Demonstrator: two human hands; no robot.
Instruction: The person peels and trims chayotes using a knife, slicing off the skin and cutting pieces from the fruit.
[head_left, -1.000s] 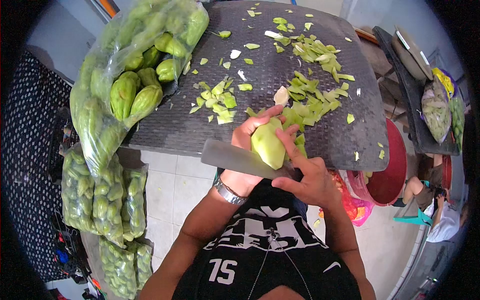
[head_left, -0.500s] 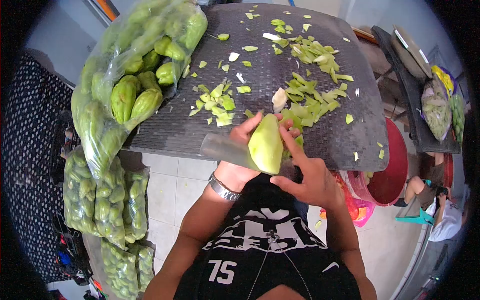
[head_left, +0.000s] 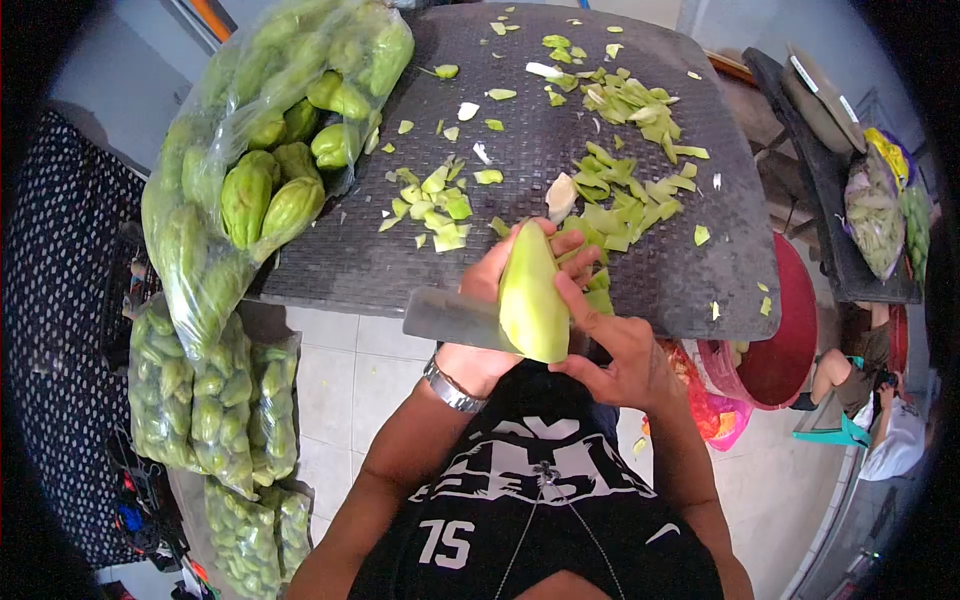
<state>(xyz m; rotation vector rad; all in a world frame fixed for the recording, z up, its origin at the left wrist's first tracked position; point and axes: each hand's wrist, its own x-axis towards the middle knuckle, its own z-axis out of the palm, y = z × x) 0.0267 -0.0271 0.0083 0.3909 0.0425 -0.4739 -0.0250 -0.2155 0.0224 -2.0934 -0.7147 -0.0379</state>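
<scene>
My left hand (head_left: 486,280), a metal watch on its wrist, is wrapped round a pale, smooth peeled chayote (head_left: 532,300) from beneath. Its fingertips show on the fruit's far side. A wide grey knife (head_left: 452,318) juts out to the left from behind the chayote, flat above my left palm. My right hand (head_left: 625,360) is curled at the other end of the knife, where the handle is hidden. Its index finger and thumb lie against the chayote's right side. Just beyond the hands are a whitish cut piece (head_left: 561,197) and green peelings (head_left: 625,205).
On the dark woven-top table (head_left: 350,275) a clear bag of chayotes (head_left: 190,220) stands at left. More filled bags (head_left: 220,400) sit below it. A red tub (head_left: 780,340) is at right. Farther right, a person (head_left: 895,435) sits near another table (head_left: 800,170).
The chayote has shifted slightly downward and turned a little in my left hand. The knife has dipped slightly, and my right index finger has slid down along the fruit.
</scene>
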